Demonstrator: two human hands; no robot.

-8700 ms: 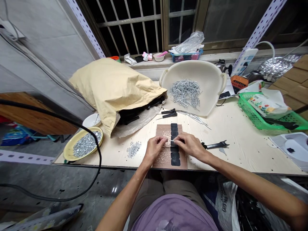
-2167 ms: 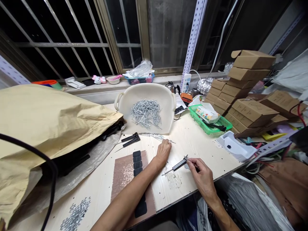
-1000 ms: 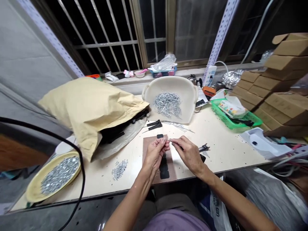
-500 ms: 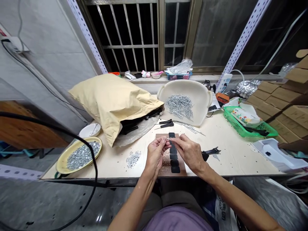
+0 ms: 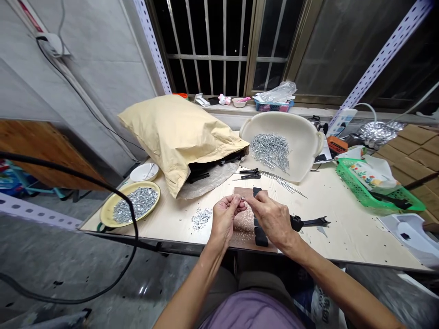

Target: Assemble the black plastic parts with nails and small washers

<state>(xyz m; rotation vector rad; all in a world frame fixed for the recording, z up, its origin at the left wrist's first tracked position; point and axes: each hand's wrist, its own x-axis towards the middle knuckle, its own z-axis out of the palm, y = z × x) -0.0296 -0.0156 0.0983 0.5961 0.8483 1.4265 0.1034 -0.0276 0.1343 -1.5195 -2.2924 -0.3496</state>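
My left hand (image 5: 226,214) is closed in a pinch, thumb against fingers. My right hand (image 5: 274,217) meets it fingertip to fingertip, also pinched. A tiny pale piece shows between the fingertips, too small to name. Both hands are just above a brown board (image 5: 244,228) sprinkled with light specks. Along the board's right side runs a column of black rounded pads (image 5: 261,237), partly hidden by my right hand. To the left of my left hand lies a small heap of shiny metal bits (image 5: 201,218).
A yellow dish (image 5: 115,220) of metal pieces and a white bowl (image 5: 144,172) stand left. A stuffed beige sack (image 5: 181,132) lies behind. A cream basin (image 5: 303,137) holds metal pins. Black-handled tools (image 5: 310,222), thin rods (image 5: 288,185) and a green basket (image 5: 363,187) are rightward.
The view has swung left, so the table's contents sit further right. My hands stay fingertip to fingertip; my right hand now covers more of the black pads.
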